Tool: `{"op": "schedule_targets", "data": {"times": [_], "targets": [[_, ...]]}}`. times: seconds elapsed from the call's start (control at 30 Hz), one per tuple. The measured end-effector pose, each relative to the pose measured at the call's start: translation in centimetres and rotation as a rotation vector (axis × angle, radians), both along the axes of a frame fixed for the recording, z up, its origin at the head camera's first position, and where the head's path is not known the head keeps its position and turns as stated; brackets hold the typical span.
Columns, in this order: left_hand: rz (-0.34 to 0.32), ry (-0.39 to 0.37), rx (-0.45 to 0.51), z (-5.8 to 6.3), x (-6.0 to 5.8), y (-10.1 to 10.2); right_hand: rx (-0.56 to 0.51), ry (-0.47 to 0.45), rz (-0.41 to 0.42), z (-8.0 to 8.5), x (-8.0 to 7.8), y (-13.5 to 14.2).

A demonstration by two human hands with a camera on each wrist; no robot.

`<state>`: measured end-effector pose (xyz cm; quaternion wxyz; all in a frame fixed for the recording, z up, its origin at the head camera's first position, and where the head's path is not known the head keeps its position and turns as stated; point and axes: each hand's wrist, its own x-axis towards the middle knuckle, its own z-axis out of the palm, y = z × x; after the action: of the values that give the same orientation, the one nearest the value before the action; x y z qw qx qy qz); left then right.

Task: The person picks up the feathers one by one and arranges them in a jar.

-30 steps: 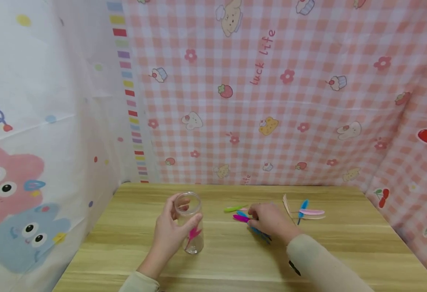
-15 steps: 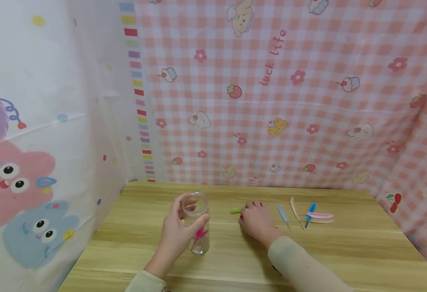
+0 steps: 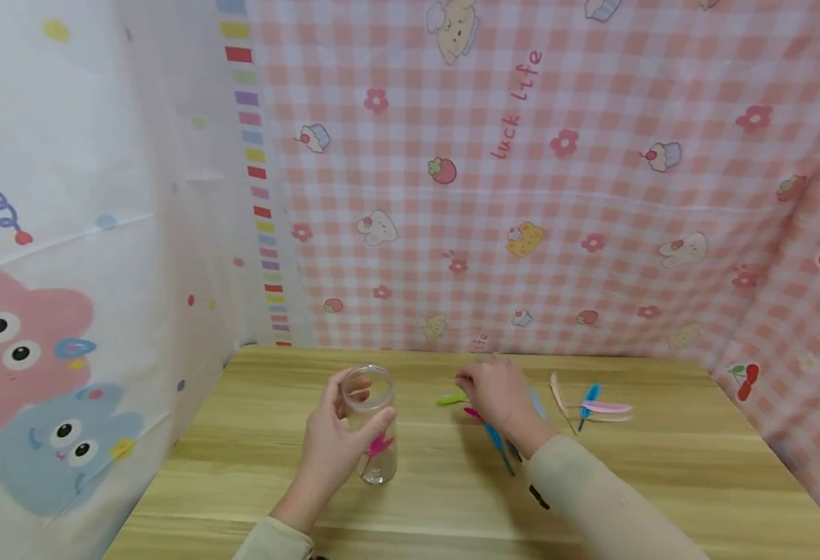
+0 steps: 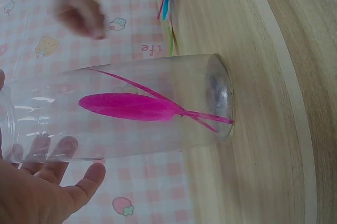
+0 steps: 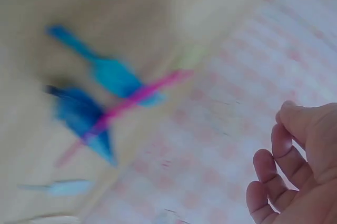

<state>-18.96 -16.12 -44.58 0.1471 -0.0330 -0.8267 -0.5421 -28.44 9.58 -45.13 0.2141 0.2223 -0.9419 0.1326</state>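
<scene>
My left hand [image 3: 329, 439] grips a clear plastic jar [image 3: 380, 470], thumb on the near side and fingers around the back. The jar has no lid and stands upright on the table. Inside it are a bright pink feather [image 4: 131, 107] and a thin pink strand beside it. My right hand [image 3: 497, 397] hovers above a loose pile of feathers, fingers relaxed and bent, with thumb near index fingertip; nothing shows between them in the right wrist view. Beneath it lie blue feathers [image 5: 116, 77], a magenta feather [image 5: 129, 100], a lime green feather [image 3: 452, 400] and a light blue feather [image 5: 68, 187].
Right of the pile, a cream feather [image 3: 558, 393], a bright blue feather [image 3: 590, 400] and a pale pink feather [image 3: 607, 407] lie on the wooden table [image 3: 662, 482]. A pink checked cloth [image 3: 396, 257] hangs behind the table, and a white printed cloth [image 3: 123, 311] hangs at the left.
My right hand pressed low over the feathers half a second ago; it has lifted off, uncovering the blue and magenta ones. My left hand keeps its grip on the jar.
</scene>
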Motion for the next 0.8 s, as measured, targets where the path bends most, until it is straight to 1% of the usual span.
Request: {"op": "schedule_targets", "data": {"times": [0.07, 0.17, 0.23, 0.3, 0.33, 0.4, 0.43, 0.47, 0.53, 0.6, 0.67, 0.7, 0.73, 0.8], "targets": [[0.004, 0.003, -0.008, 0.0, 0.0, -0.2, -0.097, -0.002, 0.024, 2.0, 0.1, -0.1], [0.001, 0.009, -0.010, 0.0, 0.0, -0.5, -0.260, -0.103, 0.044, 4.6, 0.6, -0.2], [-0.001, 0.013, -0.003, 0.0, 0.0, -0.6, -0.356, -0.179, 0.047, 6.0, 0.9, -0.2], [-0.002, 0.016, 0.007, 0.0, 0.0, -0.7, -0.419, -0.228, 0.057, 7.1, 1.3, -0.2], [-0.002, 0.017, 0.012, 0.0, 0.0, -0.7, -0.438, -0.239, 0.065, 7.4, 1.5, -0.2], [0.002, 0.020, 0.013, 0.0, 0.0, -0.7, -0.442, -0.261, 0.077, 7.7, 1.8, -0.3], [0.003, 0.020, 0.013, 0.0, 0.0, -0.7, -0.427, -0.272, 0.089, 7.7, 1.8, -0.4], [0.004, 0.020, 0.015, 0.0, 0.0, -0.8, -0.386, -0.284, 0.097, 7.4, 1.8, -0.4], [0.008, 0.021, 0.016, 0.0, 0.0, -0.8, -0.245, -0.317, 0.095, 6.2, 1.6, -0.4], [0.010, 0.020, 0.019, 0.0, 0.0, -0.7, -0.081, -0.374, 0.080, 4.3, 1.2, -0.3], [0.003, 0.014, 0.021, 0.0, 0.1, -0.7, 0.065, -0.408, 0.058, 2.0, 0.8, 0.0], [-0.003, 0.010, 0.021, 0.0, 0.1, -0.6, 0.113, -0.420, 0.038, 1.0, 0.6, 0.3], [-0.009, 0.008, 0.020, 0.0, 0.1, -0.5, 0.140, -0.437, 0.012, -0.1, 0.5, 0.5], [-0.022, 0.005, 0.020, 0.0, 0.1, -0.4, 0.185, -0.428, -0.026, -1.7, 0.3, 1.0]]}}
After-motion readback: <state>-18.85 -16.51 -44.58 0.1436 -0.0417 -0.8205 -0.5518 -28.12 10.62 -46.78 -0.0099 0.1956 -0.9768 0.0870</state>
